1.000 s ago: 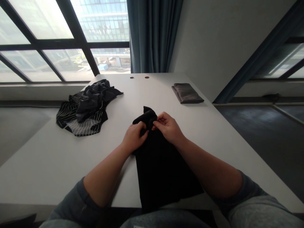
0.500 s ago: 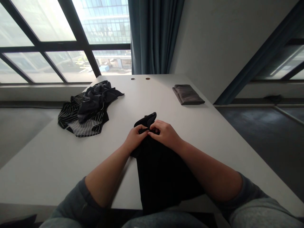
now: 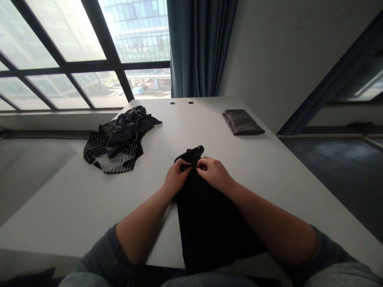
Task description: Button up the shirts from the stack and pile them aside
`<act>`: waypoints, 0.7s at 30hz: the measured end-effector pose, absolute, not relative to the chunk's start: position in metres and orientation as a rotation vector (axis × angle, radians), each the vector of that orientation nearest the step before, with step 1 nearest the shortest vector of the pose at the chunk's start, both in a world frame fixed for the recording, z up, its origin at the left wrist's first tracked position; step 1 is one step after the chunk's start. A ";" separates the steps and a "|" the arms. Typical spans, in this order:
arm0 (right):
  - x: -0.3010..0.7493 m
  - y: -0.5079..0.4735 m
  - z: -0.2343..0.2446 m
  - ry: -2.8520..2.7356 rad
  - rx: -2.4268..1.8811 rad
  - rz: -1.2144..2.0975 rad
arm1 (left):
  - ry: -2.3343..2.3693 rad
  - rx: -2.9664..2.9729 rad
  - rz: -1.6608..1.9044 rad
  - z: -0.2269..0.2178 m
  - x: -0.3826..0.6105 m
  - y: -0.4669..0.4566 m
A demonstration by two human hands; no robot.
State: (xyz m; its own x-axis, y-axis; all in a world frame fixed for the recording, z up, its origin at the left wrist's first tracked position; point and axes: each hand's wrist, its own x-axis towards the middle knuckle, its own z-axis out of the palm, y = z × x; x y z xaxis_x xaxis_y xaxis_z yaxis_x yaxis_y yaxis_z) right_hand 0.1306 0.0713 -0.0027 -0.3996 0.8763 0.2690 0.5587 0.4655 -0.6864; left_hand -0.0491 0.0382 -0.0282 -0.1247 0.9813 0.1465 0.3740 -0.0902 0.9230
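Note:
A black garment [image 3: 209, 223], which looks like a pair of trousers, lies lengthwise before me, its near end at the table's front edge. Its far end has a folded band with a small hole near the tip. My left hand [image 3: 177, 177] pinches the cloth just below that band, thumb against fingers. Close on the right, my right hand [image 3: 214, 172] pinches the same cloth, its fingers curled in. A narrow gap separates the two sets of fingertips. Exactly what part of the garment sits in each pinch is too dark to make out.
The white table [image 3: 125, 207] carries a crumpled heap of dark and striped clothes [image 3: 122, 139] at the far left. At the far right lies a folded grey-brown cloth [image 3: 243, 121]. Two round holes pierce the table's back edge, before a blue curtain [image 3: 200, 48] and windows.
My fingertips have drawn slightly apart, the right hand off to the right. The whole view has shifted a little, so everything sits farther right and slightly lower.

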 end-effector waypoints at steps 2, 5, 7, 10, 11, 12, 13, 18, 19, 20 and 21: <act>0.130 0.071 -0.003 -2.060 -1.182 0.796 | 1.577 1.499 1.218 -0.031 -0.051 0.040; 0.129 0.071 -0.006 -2.010 -1.180 0.880 | 1.598 1.524 1.193 -0.032 -0.052 0.041; 0.129 0.071 -0.007 -1.994 -1.186 0.864 | 1.616 1.521 1.184 -0.032 -0.052 0.040; 0.129 0.073 -0.009 -1.971 -1.208 0.826 | 1.604 1.522 1.202 -0.028 -0.050 0.037; 0.129 0.073 -0.010 -1.956 -1.217 0.818 | 1.580 1.539 1.210 -0.027 -0.049 0.035; 0.129 0.074 -0.010 -1.944 -1.218 0.820 | 1.561 1.560 1.218 -0.026 -0.049 0.034; 0.130 0.074 -0.009 -1.939 -1.210 0.833 | 1.555 1.579 1.227 -0.025 -0.049 0.033; 0.128 0.073 -0.013 -1.928 -1.165 0.806 | 1.570 1.540 1.275 -0.024 -0.052 0.036; 0.129 0.075 -0.015 -1.916 -1.178 0.788 | 1.564 1.536 1.269 -0.025 -0.054 0.038; 0.130 0.078 -0.018 -1.900 -1.196 0.780 | 1.570 1.539 1.260 -0.025 -0.056 0.039; 0.131 0.083 -0.022 -1.876 -1.218 0.783 | 1.593 1.549 1.248 -0.025 -0.057 0.040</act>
State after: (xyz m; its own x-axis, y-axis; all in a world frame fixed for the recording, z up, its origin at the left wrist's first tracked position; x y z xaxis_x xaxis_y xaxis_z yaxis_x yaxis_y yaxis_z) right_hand 0.1312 0.0825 -0.0220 -0.2632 0.9289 0.2605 0.4682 0.3591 -0.8074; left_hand -0.0574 0.0405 -0.0251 -0.1530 0.9688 0.1952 0.4212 -0.1148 0.8997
